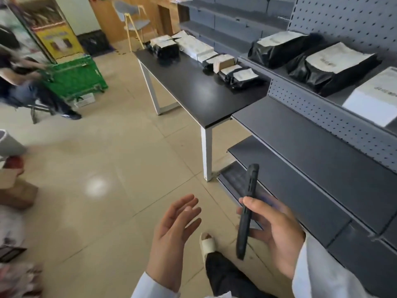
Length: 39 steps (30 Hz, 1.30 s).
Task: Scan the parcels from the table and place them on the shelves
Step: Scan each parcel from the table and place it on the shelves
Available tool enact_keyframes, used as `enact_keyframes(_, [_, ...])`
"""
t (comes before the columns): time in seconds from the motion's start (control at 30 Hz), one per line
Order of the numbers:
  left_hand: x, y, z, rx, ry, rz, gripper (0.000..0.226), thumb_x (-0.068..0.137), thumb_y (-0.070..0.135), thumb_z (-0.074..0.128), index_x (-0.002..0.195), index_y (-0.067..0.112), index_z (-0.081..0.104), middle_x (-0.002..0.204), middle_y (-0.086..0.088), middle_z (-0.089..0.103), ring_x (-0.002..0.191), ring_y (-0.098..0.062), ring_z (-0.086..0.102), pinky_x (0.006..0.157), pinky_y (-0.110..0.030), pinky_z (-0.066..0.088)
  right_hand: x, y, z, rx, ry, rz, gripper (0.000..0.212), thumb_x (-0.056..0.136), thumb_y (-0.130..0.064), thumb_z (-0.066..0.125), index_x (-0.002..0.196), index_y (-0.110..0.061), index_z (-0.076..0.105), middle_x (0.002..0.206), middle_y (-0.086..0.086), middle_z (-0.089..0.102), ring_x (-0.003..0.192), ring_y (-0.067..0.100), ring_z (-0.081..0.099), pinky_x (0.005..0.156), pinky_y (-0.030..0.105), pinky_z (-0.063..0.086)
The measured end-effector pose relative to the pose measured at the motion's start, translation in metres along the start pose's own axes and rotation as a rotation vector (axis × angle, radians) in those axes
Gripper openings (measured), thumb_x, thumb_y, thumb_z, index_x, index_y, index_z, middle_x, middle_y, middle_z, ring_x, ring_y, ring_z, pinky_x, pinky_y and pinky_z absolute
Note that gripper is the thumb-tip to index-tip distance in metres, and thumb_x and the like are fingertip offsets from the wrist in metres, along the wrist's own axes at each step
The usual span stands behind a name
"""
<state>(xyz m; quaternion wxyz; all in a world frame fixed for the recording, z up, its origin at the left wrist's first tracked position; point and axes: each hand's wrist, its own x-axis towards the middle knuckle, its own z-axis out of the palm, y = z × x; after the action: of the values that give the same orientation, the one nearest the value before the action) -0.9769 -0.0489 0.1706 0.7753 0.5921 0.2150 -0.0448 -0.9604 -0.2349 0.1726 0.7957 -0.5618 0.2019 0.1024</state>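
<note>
Gripping scanner [247, 211] upright in right hand [272, 235], left hand [174, 229] spread empty; parcels [236, 74] well beyond on table [193, 91], left hand nearer.

Parcel depot: pegboard shelving [335, 117], labelled parcels [335, 67].

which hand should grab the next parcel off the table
Probably the left hand: it is open and holds nothing, while the right hand grips the scanner. The parcels lie ahead on the table.
</note>
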Motion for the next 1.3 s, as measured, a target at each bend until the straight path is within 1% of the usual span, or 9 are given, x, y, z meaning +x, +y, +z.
enact_keyframes(0.13, [0.061, 0.038, -0.018, 0.063, 0.085, -0.004, 0.027, 0.088, 0.011, 0.062, 0.114, 0.011, 0.069, 0.113, -0.004, 0.074, 0.109, -0.025, 0.068, 0.095, -0.039, 0.053, 0.074, -0.016, 0.052, 0.036, -0.076, 0.058, 0.020, 0.076, -0.016, 0.078, 0.093, -0.011, 0.071, 0.088, 0.015, 0.064, 0.086, 0.029, 0.064, 0.068, 0.047, 0.056])
enact_keyframes(0.3, [0.142, 0.106, -0.035, 0.158, 0.138, 0.022, 0.038, 0.072, 0.020, 0.065, 0.108, 0.011, 0.072, 0.111, -0.008, 0.074, 0.106, -0.026, 0.069, 0.091, -0.039, 0.055, 0.165, -0.056, 0.113, 0.092, -0.205, 0.090, 0.061, 0.047, -0.037, 0.084, 0.100, -0.011, 0.069, 0.089, 0.010, 0.066, 0.087, 0.028, 0.068, 0.082, 0.059, 0.057])
enact_keyframes(0.47, [0.208, 0.132, -0.043, 0.167, 0.146, -0.001, 0.048, 0.063, 0.024, 0.073, 0.109, 0.010, 0.072, 0.110, -0.009, 0.073, 0.106, -0.027, 0.069, 0.088, -0.037, 0.059, 0.238, -0.071, 0.156, 0.091, -0.243, 0.128, 0.049, 0.057, -0.029, 0.086, 0.101, -0.015, 0.068, 0.094, 0.010, 0.070, 0.100, 0.031, 0.071, 0.069, 0.041, 0.058])
enact_keyframes(0.57, [0.240, 0.139, -0.057, 0.149, 0.168, -0.036, 0.056, 0.051, 0.031, 0.078, 0.104, 0.012, 0.075, 0.110, -0.009, 0.073, 0.106, -0.026, 0.069, 0.087, -0.038, 0.055, 0.271, -0.071, 0.179, 0.065, -0.237, 0.175, 0.049, 0.058, -0.021, 0.090, 0.101, -0.015, 0.068, 0.093, 0.010, 0.072, 0.100, 0.031, 0.072, 0.068, 0.039, 0.057])
enact_keyframes(0.7, [0.299, 0.146, -0.081, 0.088, 0.215, -0.059, 0.021, 0.084, 0.003, 0.068, 0.105, 0.007, 0.073, 0.110, -0.012, 0.073, 0.108, -0.030, 0.067, 0.090, -0.041, 0.054, 0.314, -0.080, 0.209, 0.019, -0.228, 0.213, 0.050, 0.055, -0.014, 0.089, 0.100, -0.012, 0.069, 0.094, 0.013, 0.071, 0.091, 0.026, 0.071, 0.063, 0.035, 0.058])
enact_keyframes(0.77, [0.335, 0.149, -0.091, 0.071, 0.217, -0.083, 0.022, 0.092, -0.002, 0.056, 0.105, 0.006, 0.072, 0.110, -0.012, 0.073, 0.109, -0.031, 0.067, 0.093, -0.043, 0.053, 0.339, -0.086, 0.225, 0.015, -0.191, 0.205, 0.051, 0.052, -0.024, 0.086, 0.099, -0.013, 0.070, 0.093, 0.012, 0.070, 0.092, 0.026, 0.069, 0.064, 0.037, 0.057])
enact_keyframes(1.0, [0.488, 0.212, -0.112, 0.030, 0.091, -0.044, 0.025, 0.094, -0.004, 0.053, 0.106, 0.009, 0.072, 0.110, -0.009, 0.073, 0.110, -0.030, 0.066, 0.093, -0.042, 0.054, 0.425, -0.130, 0.310, -0.085, -0.066, 0.074, 0.026, 0.062, -0.028, 0.079, 0.086, -0.018, 0.077, 0.093, 0.013, 0.070, 0.093, 0.027, 0.067, 0.069, 0.039, 0.057])
enact_keyframes(1.2, [0.603, 0.286, -0.132, 0.026, -0.043, 0.006, 0.023, 0.092, -0.002, 0.058, 0.107, 0.010, 0.071, 0.110, -0.010, 0.073, 0.106, -0.029, 0.067, 0.095, -0.044, 0.054, 0.483, -0.163, 0.383, -0.172, -0.019, -0.025, 0.048, 0.051, -0.019, 0.091, 0.096, -0.014, 0.075, 0.086, 0.003, 0.071, 0.086, 0.021, 0.068, 0.073, 0.041, 0.055])
enact_keyframes(1.3, [0.652, 0.303, -0.133, 0.059, -0.067, -0.044, 0.023, 0.088, 0.001, 0.062, 0.108, 0.009, 0.070, 0.114, -0.013, 0.071, 0.106, -0.028, 0.066, 0.095, -0.044, 0.053, 0.513, -0.165, 0.403, -0.143, 0.003, 0.007, 0.041, 0.055, -0.016, 0.088, 0.094, -0.016, 0.076, 0.091, 0.007, 0.071, 0.093, 0.027, 0.068, 0.068, 0.038, 0.057])
